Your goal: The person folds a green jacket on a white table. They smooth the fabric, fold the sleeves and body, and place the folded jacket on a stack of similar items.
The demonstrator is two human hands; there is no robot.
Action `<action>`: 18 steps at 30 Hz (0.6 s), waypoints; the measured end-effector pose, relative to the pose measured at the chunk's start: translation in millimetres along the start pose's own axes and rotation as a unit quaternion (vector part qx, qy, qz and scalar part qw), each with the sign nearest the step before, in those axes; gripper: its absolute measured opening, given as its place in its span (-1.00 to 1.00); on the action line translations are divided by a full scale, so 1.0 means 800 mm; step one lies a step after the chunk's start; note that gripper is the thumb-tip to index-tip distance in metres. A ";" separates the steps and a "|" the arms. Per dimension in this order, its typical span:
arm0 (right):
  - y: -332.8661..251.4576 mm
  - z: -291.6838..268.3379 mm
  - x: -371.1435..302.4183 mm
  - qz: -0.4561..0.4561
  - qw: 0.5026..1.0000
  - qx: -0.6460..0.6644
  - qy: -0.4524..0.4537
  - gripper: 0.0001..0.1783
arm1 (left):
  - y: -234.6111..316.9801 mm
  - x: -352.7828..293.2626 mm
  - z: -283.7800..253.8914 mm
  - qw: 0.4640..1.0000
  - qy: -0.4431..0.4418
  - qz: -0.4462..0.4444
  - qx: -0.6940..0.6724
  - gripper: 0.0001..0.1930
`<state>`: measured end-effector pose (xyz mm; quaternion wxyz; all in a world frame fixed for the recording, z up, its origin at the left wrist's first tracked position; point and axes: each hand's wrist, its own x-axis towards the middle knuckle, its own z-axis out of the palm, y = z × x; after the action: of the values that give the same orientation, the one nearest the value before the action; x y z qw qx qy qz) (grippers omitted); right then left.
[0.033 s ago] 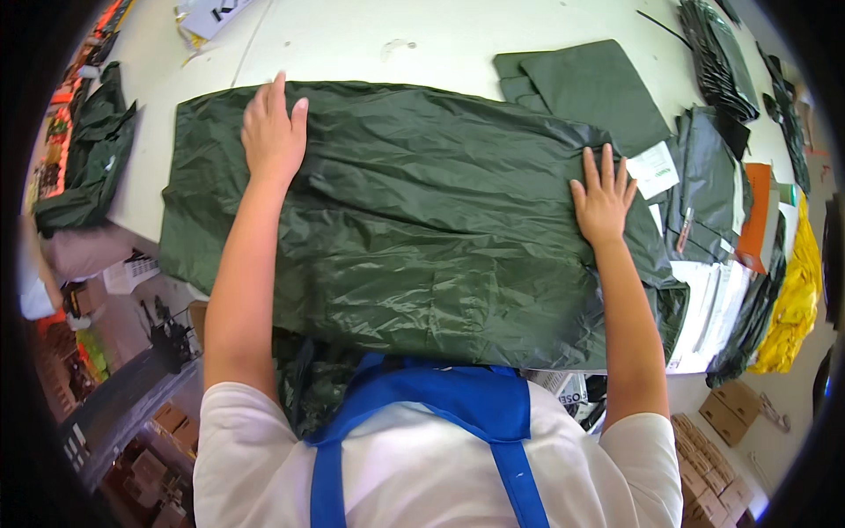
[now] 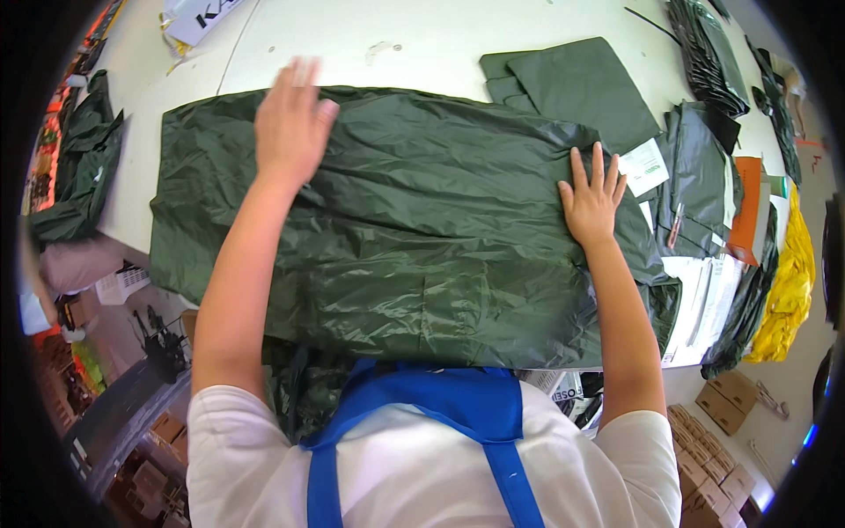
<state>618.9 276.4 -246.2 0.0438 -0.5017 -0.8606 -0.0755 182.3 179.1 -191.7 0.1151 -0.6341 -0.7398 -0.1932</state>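
A wide dark green sheet of thin, shiny fabric (image 2: 422, 202), perhaps a garment laid flat, covers the near part of the white table (image 2: 466, 44). Wrinkles run across it, and its near edge hangs by my blue apron (image 2: 422, 400). Over its upper left part is my left hand (image 2: 295, 128), fingers stretched out and tips smeared by motion; whether it touches the fabric, I cannot tell. My right hand (image 2: 593, 202) lies flat on the fabric's right end, fingers spread. Beyond that end is a folded dark green piece (image 2: 585, 88).
At the right lie a white printed slip (image 2: 644, 167), white sheets (image 2: 700, 299), an orange flat piece (image 2: 746, 207) and yellow fabric (image 2: 789, 282). A dark packed bundle (image 2: 711, 57) sits far right. Dark green fabric (image 2: 88, 167) lies at left, near another person's arm (image 2: 37, 282).
My left hand has shifted rightward across the fabric. My right hand stays flat in the same place on it. The whole view has slid slightly.
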 end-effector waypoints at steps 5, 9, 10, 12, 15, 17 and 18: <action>0.006 -0.034 0.041 -0.090 0.993 0.067 0.024 -0.59 | -0.021 -0.013 0.082 0.972 -0.206 -0.004 0.115 -0.45; 0.015 -0.053 0.118 -0.083 0.984 0.119 -0.107 -0.52 | -0.082 0.018 0.083 0.967 -0.240 0.002 -0.085 -0.39; 0.016 -0.055 0.134 -0.056 0.976 0.098 -0.188 -0.48 | -0.087 0.034 0.072 0.956 -0.285 -0.014 -0.062 -0.40; 0.023 -0.054 0.150 -0.065 0.964 0.005 -0.258 -0.42 | -0.060 0.071 0.047 0.925 -0.374 -0.029 0.063 -0.47; 0.031 -0.043 0.156 -0.071 0.944 0.077 -0.313 -0.63 | -0.053 0.118 0.050 0.856 -0.488 0.054 0.158 -0.61; 0.037 -0.061 0.144 -0.049 0.957 0.129 -0.254 -0.64 | -0.070 0.125 0.044 0.846 -0.530 0.055 0.028 -0.58; 0.048 -0.064 0.130 -0.068 0.971 0.157 -0.168 -0.64 | -0.082 0.116 0.032 0.861 -0.499 0.056 -0.080 -0.65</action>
<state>601.1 375.3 -176.5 -0.0289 -0.4345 -0.8887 0.1433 104.1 265.4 -185.3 -0.3097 -0.6930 -0.6438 0.0971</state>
